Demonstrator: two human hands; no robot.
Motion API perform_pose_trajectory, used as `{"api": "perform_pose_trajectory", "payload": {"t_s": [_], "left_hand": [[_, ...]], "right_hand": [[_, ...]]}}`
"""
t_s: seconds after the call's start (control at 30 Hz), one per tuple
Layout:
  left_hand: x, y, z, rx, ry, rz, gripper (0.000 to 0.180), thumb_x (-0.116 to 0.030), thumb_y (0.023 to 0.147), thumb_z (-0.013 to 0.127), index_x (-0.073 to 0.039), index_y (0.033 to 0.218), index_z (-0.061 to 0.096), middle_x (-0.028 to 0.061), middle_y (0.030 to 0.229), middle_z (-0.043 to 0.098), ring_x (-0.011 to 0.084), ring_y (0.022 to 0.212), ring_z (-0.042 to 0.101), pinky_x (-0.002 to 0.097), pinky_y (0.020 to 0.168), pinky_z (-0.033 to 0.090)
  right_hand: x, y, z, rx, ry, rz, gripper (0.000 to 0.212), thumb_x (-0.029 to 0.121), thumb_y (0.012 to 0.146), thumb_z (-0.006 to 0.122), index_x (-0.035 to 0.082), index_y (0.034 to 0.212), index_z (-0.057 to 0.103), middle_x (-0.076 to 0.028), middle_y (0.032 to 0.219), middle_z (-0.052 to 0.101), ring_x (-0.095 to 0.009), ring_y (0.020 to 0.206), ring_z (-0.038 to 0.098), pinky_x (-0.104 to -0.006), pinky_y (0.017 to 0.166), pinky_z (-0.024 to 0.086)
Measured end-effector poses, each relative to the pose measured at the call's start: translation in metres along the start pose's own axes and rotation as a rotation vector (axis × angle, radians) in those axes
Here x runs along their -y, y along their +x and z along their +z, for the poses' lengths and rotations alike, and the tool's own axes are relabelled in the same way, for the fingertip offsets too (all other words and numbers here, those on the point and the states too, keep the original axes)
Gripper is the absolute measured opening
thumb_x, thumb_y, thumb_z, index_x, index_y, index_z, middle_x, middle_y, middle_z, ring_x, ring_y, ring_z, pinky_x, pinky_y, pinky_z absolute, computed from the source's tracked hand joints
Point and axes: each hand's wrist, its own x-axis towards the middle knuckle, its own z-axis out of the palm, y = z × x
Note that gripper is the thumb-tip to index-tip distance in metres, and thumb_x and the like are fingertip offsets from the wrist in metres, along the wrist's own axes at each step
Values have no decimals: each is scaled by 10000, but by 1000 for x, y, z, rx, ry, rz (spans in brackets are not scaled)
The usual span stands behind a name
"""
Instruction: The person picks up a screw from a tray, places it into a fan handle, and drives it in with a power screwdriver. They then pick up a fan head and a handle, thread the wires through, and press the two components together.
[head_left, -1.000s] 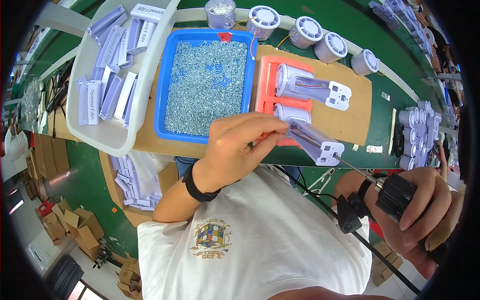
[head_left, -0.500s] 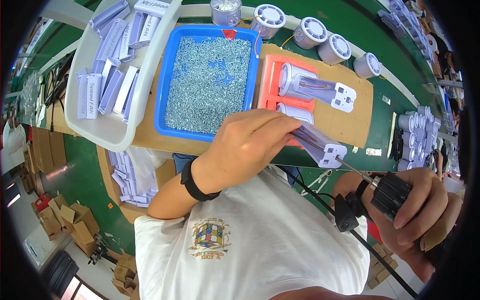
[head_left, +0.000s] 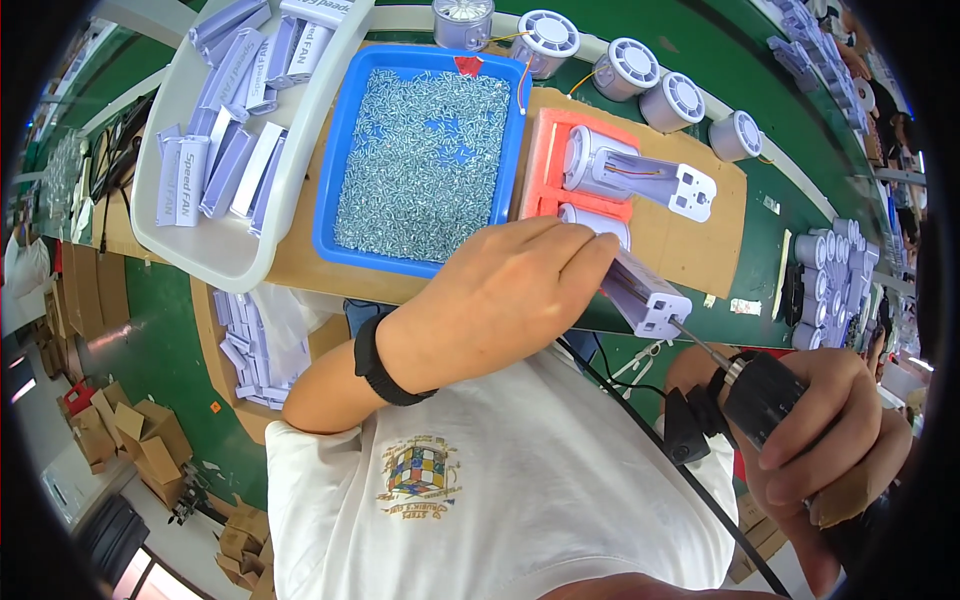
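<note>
My left hand (head_left: 500, 285) has its fingers closed over the near end of a pale lilac fan unit (head_left: 655, 302), hiding part of its channel. This unit rests with its round end in an orange foam holder (head_left: 545, 150). In my right hand (head_left: 835, 430) is a black electric screwdriver (head_left: 765, 395), gripped round its body. Its long thin bit reaches a hole in the unit's end plate, and the tip is hidden inside. A second fan unit (head_left: 690, 193) lies beside the first in the holder, with red and yellow wires in its channel.
A blue tray (head_left: 325, 200) of small silvery screws stands left of the holder. Beyond it is a white bin (head_left: 145, 190) of lilac covers. Several round fan motors (head_left: 625, 65) line the back, and stacked housings (head_left: 815, 270) stand at right. A black cable (head_left: 720, 510) crosses my shirt.
My left fingers have shifted slightly right along the fan unit, covering more of its channel. The screwdriver and my right hand have moved slightly left, the bit still at the end plate.
</note>
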Motion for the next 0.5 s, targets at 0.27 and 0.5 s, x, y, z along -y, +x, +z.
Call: {"api": "perform_pose_trajectory", "payload": {"t_s": [0.27,0.5], "left_hand": [[12,-12,7,-57,6,-16,295,-8,755,773,15,1040,701,124,1041,694,280,857,718,358,692,605],[12,-15,12,-93,8,-25,217,-7,746,774,14,954,714,118,1061,687,253,837,717,335,658,602]], "right_hand": [[-2,1,3,-63,-66,-40,741,401,1057,502,87,1612,125,-71,924,561,-218,671,592,-379,501,590],[-8,0,0,-51,-54,-62,685,466,974,600,105,1458,277,-51,910,571,-181,659,605,-325,508,559]]}}
